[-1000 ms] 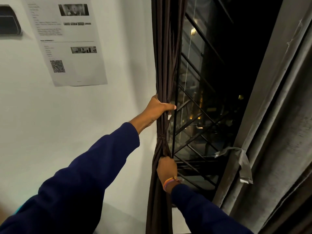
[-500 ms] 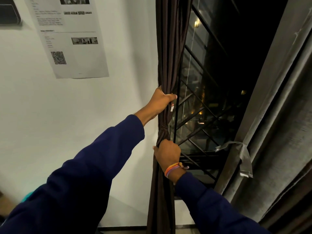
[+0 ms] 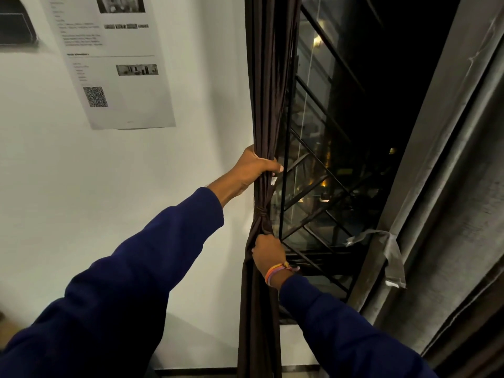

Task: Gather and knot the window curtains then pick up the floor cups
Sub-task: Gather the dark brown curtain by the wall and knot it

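Okay, left hand (image 3: 252, 170) grip wraps tight round the gathered dark curtain (image 3: 268, 85) above the tie (image 3: 261, 211); right hand (image 3: 268, 251) grip pinches the bundle just below it (grey curtain (image 3: 447, 186) well right, hanging loose).

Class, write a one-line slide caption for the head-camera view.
Left hand grips the dark curtain above its knot; right hand grips it below.

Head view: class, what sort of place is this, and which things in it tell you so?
Probably a rented room or flat at night. A dark curtain hangs beside a barred window showing lights outside, and a printed notice with a QR code is on the white wall.
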